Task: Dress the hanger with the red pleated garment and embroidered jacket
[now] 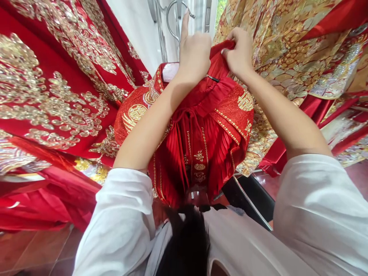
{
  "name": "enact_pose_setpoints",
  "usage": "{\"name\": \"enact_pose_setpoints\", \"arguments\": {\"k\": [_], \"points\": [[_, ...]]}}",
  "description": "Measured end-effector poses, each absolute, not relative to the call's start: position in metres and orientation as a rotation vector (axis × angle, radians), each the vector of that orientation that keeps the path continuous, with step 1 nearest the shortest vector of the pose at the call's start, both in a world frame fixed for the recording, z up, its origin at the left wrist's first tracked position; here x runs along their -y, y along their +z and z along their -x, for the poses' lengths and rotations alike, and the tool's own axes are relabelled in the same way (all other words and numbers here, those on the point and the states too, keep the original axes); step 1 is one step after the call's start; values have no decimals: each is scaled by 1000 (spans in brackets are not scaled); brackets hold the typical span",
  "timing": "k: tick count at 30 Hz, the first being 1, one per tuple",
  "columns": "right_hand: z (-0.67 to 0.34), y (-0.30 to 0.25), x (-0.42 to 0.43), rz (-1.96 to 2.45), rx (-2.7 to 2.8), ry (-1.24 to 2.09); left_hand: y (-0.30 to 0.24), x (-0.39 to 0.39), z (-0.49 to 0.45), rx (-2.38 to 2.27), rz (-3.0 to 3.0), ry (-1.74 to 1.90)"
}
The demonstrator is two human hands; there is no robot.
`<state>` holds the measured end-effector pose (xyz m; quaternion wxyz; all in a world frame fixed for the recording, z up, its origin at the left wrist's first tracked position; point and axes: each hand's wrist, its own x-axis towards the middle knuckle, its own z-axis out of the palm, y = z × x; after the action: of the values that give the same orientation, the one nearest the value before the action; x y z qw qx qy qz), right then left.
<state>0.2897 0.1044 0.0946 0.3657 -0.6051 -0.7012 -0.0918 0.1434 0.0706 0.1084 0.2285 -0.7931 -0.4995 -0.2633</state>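
A red pleated skirt (198, 142) with gold-embroidered panels hangs in front of me, its gathered waistband at the top. Behind and around it is a red jacket (135, 103) with gold embroidery. My right hand (240, 51) pinches the edge of the red waistband cloth between thumb and fingers, lifting it. Left of it, my left hand (195, 55) has its index finger stretched up by the hook of a metal hanger (170, 23). Its other fingers are curled beside the same cloth; what they hold is hidden. A small dark strip (212, 78) shows at the waistband.
Red gowns with gold sequins (83, 111) hang close on the left. A gold-patterned garment (276, 61) hangs on the right. Metal rack posts (161, 34) stand behind. Below right is a dark, flat object (250, 199) with a pale edge. Reddish tiles (37, 249) cover the floor.
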Motion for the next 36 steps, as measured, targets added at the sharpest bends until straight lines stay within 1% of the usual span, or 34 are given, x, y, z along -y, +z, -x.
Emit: {"name": "enact_pose_setpoints", "arguments": {"k": [2,5,8,13,15,17,18,21,22,23,26,30,36], "points": [[-289,87,-103,1534,1686,-183,104,-72,-142,1329,2181,-874],[-296,68,-101,1619,1751,44,99,-74,-138,1255,2218,-1048],[-314,62,-98,1687,1714,77,95,-78,-135,1159,2261,-1109],[-340,72,-95,1509,1444,-251,90,-88,-136,1108,2309,-1326],[-345,68,-90,1470,1455,-260,91,-89,-137,1153,2279,-1355],[-352,62,-79,1525,1542,-232,93,-84,-138,1193,2257,-1272],[-356,60,-71,1559,1562,-316,94,-78,-138,1195,2252,-1222],[-369,55,-45,1648,1486,-819,89,-51,-139,1018,2263,-1138],[-373,54,-38,1696,1485,-939,82,-41,-140,926,2301,-1120],[-376,51,-33,1762,1519,-985,73,-31,-143,832,2362,-1097],[-381,42,-24,1926,1712,-925,38,-16,-152,698,2598,-996],[-388,47,-5,2023,1741,-943,2,-33,-163,800,2665,-1061],[-364,90,67,1983,1639,-1219,-6,-73,-170,861,2704,-1176]]}}
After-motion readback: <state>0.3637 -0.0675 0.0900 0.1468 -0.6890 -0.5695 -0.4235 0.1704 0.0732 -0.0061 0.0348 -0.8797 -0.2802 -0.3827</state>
